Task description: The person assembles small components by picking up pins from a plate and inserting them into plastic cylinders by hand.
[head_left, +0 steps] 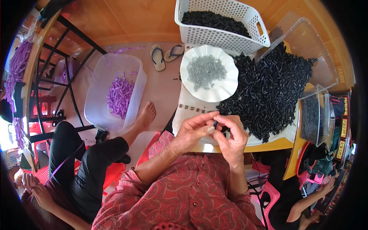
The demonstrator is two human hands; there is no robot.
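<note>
Both of my hands meet at the table's near edge, in front of a large heap of small black tube-shaped pieces (pixel 268 92). Between my fingertips is one small dark piece (pixel 215 124) with a bluish sheen. My left hand (pixel 193 132) pinches it from the left with thumb and fingers. From the other side my right hand (pixel 231 138) closes on it too, fingers bent; whether a second small part is hidden there, I cannot tell. Just beyond my hands stands a white wavy-rimmed plate (pixel 231 74), holding many small transparent pieces (pixel 206 72).
A white perforated basket (pixel 199 35) of black pieces stands behind the plate. Transparent bins (pixel 315 115) are at right. To the left, a plastic tub (pixel 96 88) with purple strips (pixel 120 96) sits near a seated person's bare foot (pixel 145 117). Sandals (pixel 158 57) lie on the floor.
</note>
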